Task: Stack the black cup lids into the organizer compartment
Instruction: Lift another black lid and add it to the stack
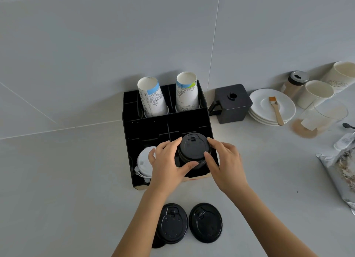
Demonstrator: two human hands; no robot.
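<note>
A black organizer (146,126) stands against the wall. In its front right compartment sits a stack of black cup lids (194,147). My left hand (167,166) grips the stack's left side and my right hand (224,160) its right side, fingers curled around the top lids. On the counter near me lie more black lids: one on the right (206,222), and one on the left (173,223) resting over another, whose edge peeks out below. White lids (144,164) fill the front left compartment, partly behind my left hand.
Two printed paper cup stacks (152,98) (186,92) stand in the organizer's back compartments. To the right are a black lidded box (231,104), white saucers (269,112) with a brush, cups, a jar, a glass beaker and a foil bag (343,172).
</note>
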